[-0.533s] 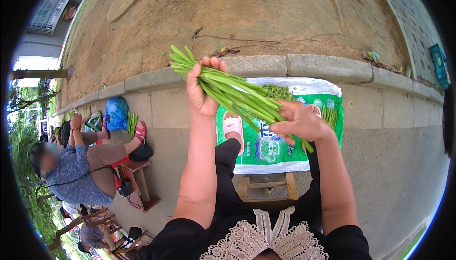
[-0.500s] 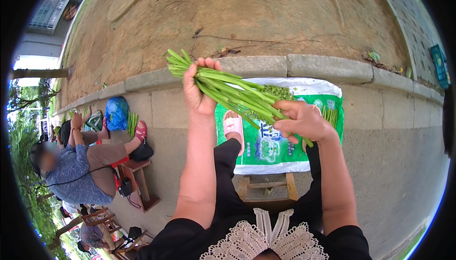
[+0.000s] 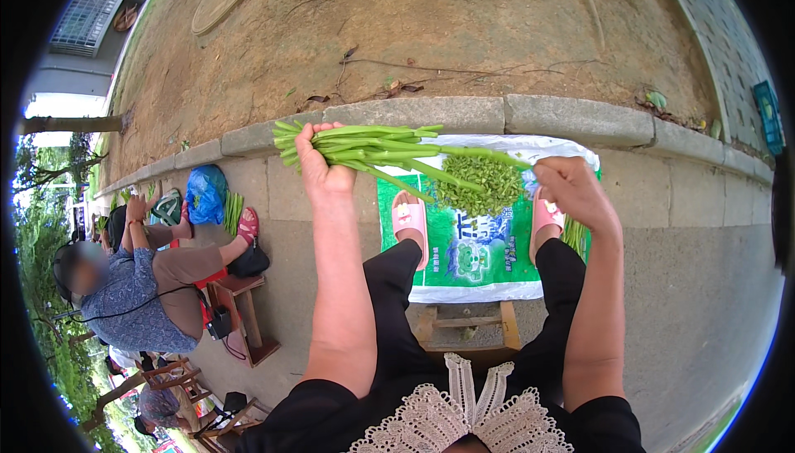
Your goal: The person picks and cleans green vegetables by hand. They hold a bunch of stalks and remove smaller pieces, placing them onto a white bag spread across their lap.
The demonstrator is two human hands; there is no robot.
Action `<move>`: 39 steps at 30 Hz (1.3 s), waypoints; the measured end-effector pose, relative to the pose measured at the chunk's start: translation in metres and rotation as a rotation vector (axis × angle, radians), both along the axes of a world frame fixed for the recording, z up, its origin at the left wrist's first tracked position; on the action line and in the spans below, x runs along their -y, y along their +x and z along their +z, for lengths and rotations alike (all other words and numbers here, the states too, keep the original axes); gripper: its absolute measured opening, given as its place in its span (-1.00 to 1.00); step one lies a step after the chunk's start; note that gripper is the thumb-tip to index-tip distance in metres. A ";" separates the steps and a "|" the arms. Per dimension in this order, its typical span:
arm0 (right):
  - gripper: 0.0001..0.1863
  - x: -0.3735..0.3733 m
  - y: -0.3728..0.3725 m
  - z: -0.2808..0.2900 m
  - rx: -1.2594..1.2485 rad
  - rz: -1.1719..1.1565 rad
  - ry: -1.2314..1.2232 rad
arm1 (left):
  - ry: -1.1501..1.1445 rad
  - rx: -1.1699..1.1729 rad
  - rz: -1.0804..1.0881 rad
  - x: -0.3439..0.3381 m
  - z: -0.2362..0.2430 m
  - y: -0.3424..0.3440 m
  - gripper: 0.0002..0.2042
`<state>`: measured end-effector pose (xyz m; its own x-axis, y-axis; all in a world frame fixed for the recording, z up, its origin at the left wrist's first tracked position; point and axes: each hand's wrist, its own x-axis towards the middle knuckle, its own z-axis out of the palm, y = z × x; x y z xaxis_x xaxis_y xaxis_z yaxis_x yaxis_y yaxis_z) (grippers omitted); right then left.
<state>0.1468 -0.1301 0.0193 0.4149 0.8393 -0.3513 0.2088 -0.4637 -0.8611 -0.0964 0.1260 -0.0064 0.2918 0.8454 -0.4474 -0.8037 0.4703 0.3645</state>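
My left hand [image 3: 321,167] is closed round a bunch of long green stems [image 3: 373,148], held level with the cut ends poking out past my fingers on the left. One stem [image 3: 497,157] reaches farther right than the others, and my right hand [image 3: 567,184] pinches its tip between thumb and finger. Beneath the stems, a heap of small chopped or plucked green bits [image 3: 480,192] lies on a green and white plastic sack [image 3: 447,275]. More green stems [image 3: 574,233] lie beside my right foot, partly hidden by my right arm.
My pink slippers [image 3: 407,218] rest on the sack. A stone kerb [image 3: 588,120] runs behind it, with bare soil beyond. To the left another person [image 3: 137,296] sits near a blue plastic bag [image 3: 204,195], a wooden stool [image 3: 240,312] and more stems [image 3: 233,213].
My right hand has moved right and up, from the bunch's lower end to one stem's tip. The bunch has swung level and shifted slightly left, uncovering the heap of green bits.
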 end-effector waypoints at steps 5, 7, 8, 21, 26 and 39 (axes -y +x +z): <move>-0.76 0.011 0.019 -0.005 0.282 -0.206 0.068 | -0.049 -0.080 0.105 0.001 0.010 0.002 -0.87; -0.78 0.007 0.013 0.003 0.168 -0.250 0.119 | -0.033 -0.063 0.081 0.003 0.011 0.003 -0.87; -0.79 0.006 0.010 0.006 0.111 -0.270 0.145 | -0.023 -0.054 0.056 0.002 0.007 0.003 -0.87; -0.60 -0.014 -0.016 0.012 -0.377 -0.469 0.255 | 0.856 -0.771 -1.047 0.118 0.047 0.079 -0.76; -0.69 -0.013 -0.016 0.005 -0.393 -0.363 0.313 | 0.991 -0.833 -1.204 0.114 0.056 0.073 -0.65; -0.75 -0.022 -0.021 0.003 -0.235 -0.572 0.372 | 1.033 -0.971 -1.125 0.104 0.059 0.065 -0.62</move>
<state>0.1258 -0.1079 0.0225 0.7738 0.5943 -0.2191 -0.1898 -0.1125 -0.9754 -0.0316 0.0223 0.0528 0.8422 0.4678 -0.2679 0.3584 -0.1148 0.9265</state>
